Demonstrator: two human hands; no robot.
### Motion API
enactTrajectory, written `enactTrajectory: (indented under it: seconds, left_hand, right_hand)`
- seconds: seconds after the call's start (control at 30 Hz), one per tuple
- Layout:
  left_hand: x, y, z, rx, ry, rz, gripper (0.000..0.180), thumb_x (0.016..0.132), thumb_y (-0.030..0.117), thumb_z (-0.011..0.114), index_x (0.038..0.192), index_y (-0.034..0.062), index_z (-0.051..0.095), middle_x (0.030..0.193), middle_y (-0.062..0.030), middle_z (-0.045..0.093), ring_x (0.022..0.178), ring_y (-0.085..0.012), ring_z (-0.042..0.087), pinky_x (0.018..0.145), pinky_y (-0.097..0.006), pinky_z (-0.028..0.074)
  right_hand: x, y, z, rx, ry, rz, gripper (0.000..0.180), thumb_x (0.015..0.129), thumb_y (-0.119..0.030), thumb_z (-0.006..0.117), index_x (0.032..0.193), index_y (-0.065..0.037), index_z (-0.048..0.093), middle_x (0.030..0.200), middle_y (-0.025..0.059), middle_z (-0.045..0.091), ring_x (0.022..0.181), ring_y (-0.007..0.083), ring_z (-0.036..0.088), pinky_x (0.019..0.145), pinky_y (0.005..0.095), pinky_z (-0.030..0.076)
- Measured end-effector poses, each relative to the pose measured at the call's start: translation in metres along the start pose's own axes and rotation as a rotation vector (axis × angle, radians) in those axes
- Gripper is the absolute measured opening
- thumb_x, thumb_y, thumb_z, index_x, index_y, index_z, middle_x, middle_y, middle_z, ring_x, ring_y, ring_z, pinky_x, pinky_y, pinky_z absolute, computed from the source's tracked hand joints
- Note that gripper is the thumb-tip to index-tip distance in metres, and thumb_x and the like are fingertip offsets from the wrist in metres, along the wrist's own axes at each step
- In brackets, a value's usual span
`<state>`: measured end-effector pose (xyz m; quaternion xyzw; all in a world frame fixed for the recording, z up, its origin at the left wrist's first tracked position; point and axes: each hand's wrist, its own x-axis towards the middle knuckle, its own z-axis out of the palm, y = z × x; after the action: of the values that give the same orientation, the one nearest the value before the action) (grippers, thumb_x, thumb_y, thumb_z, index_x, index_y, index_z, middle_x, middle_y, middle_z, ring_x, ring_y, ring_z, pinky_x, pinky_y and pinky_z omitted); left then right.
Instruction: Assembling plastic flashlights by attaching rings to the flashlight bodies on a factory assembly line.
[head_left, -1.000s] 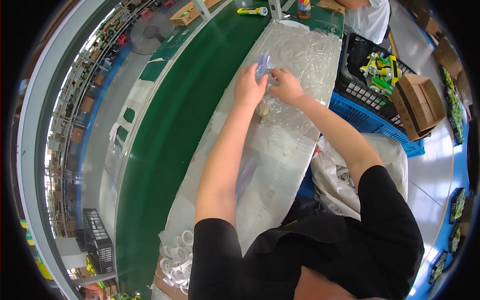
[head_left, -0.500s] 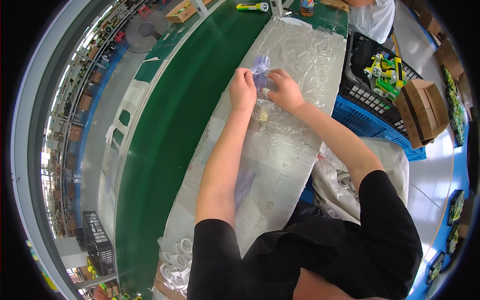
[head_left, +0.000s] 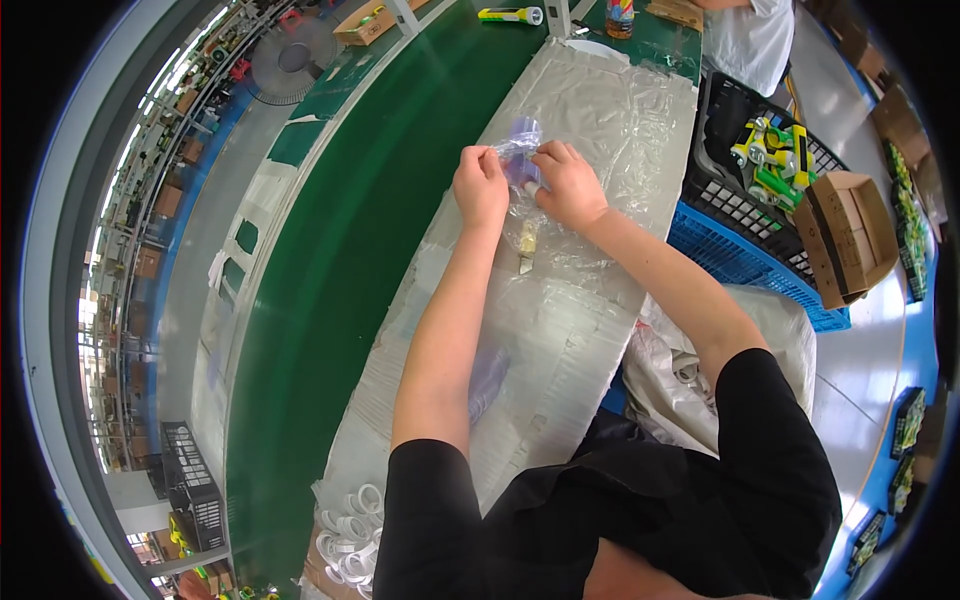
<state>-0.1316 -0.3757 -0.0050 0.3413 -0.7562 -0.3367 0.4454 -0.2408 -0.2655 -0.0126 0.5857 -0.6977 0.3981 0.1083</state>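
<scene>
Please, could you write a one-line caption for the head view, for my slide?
The left hand and right hand handle clear, bluish plastic film beside a long green surface.

Plastic-covered bench: white rings heaped at near end. Green belt: yellow flashlight.

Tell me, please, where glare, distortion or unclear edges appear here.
Head view: glare streaks the crinkled clear plastic sheet and glossy grey floor; head view: the long flat green surface bends, corners black; head view: edges of the purple-tinted transparent film by the bare left hand look unclear.
</scene>
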Motion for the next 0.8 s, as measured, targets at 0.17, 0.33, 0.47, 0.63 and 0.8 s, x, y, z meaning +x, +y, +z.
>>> enactTrajectory:
  seconds: [0.17, 0.33, 0.47, 0.63, 0.8]
  left_hand:
    - [-0.003, -0.013, -0.004, -0.285, -0.147, -0.318, 0.012, 0.095, 0.009, 0.056, 0.098, -0.0021, 0.058, 0.082, -0.0083, 0.065, 0.069, -0.0144, 0.063, 0.06, -0.028, 0.055]
    - [-0.003, -0.006, -0.005, -0.363, -0.135, -0.45, 0.011, 0.095, 0.007, 0.055, 0.099, -0.0026, 0.058, 0.085, -0.0088, 0.064, 0.071, -0.0141, 0.063, 0.059, -0.028, 0.056]
    - [0.0, -0.006, 0.0, -0.313, -0.152, -0.39, 0.012, 0.095, 0.008, 0.055, 0.1, -0.0025, 0.058, 0.085, -0.009, 0.064, 0.071, -0.0142, 0.063, 0.059, -0.028, 0.056]
    - [0.0, -0.019, 0.009, -0.31, -0.086, -0.317, 0.013, 0.093, 0.01, 0.057, 0.092, -0.0025, 0.058, 0.075, -0.0103, 0.067, 0.06, -0.0156, 0.064, 0.054, -0.029, 0.051]
    - [0.002, -0.029, 0.012, -0.266, -0.055, -0.238, 0.013, 0.094, 0.01, 0.056, 0.09, -0.0015, 0.059, 0.074, -0.0103, 0.067, 0.062, -0.0169, 0.065, 0.056, -0.032, 0.051]
  right_hand:
    - [-0.003, 0.0, -0.003, 0.144, -0.042, 0.079, 0.036, 0.07, -0.007, 0.071, 0.106, -0.004, 0.064, 0.114, 0.0116, 0.058, 0.108, 0.0328, 0.055, 0.091, 0.0403, 0.048]
    - [-0.003, -0.005, -0.004, 0.143, 0.026, -0.044, 0.038, 0.068, -0.003, 0.069, 0.106, -0.003, 0.061, 0.116, 0.0124, 0.058, 0.108, 0.0339, 0.055, 0.091, 0.0405, 0.048]
    - [-0.006, -0.003, -0.006, 0.086, -0.007, -0.078, 0.042, 0.067, -0.001, 0.067, 0.108, -0.001, 0.058, 0.116, 0.0126, 0.057, 0.108, 0.0334, 0.055, 0.091, 0.0409, 0.048]
    - [-0.006, -0.009, -0.009, -0.052, -0.032, -0.14, 0.045, 0.064, -0.002, 0.068, 0.108, -0.001, 0.057, 0.114, 0.0132, 0.058, 0.107, 0.0334, 0.056, 0.091, 0.0404, 0.047]
    - [0.003, -0.011, -0.004, 0.18, -0.099, 0.269, 0.052, 0.064, -0.007, 0.067, 0.115, -0.001, 0.059, 0.109, 0.015, 0.061, 0.102, 0.0332, 0.06, 0.09, 0.0399, 0.049]
